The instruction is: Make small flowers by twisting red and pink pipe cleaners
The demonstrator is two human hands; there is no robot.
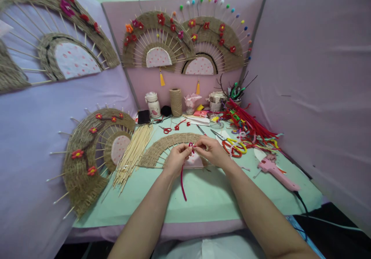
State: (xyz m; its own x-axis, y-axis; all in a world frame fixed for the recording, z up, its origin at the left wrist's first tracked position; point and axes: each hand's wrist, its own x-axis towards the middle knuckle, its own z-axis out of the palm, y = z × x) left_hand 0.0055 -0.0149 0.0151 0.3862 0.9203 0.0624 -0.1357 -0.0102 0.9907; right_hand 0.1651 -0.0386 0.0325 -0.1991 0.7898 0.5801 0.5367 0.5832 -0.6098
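Between my two hands is a magenta pipe cleaner [182, 183], its upper end bent into small loops and its long tail hanging down. My left hand [177, 157] pinches the looped part between thumb and fingers. My right hand [211, 150] is closed on the same loops from the other side, fingertips almost touching the left ones. Beneath the hands lies a twine-woven fan [156, 150] with pale sticks and a half-round pink-and-white centre, partly hidden by the hands.
A bundle of thin sticks [135, 150] and a flowered fan [84, 162] lie left. Scissors [236, 147], a heap of pipe cleaners [252, 125] and a pink glue gun [278, 174] with its cord are right. Behind stand a jar [153, 105] and a twine spool [175, 102].
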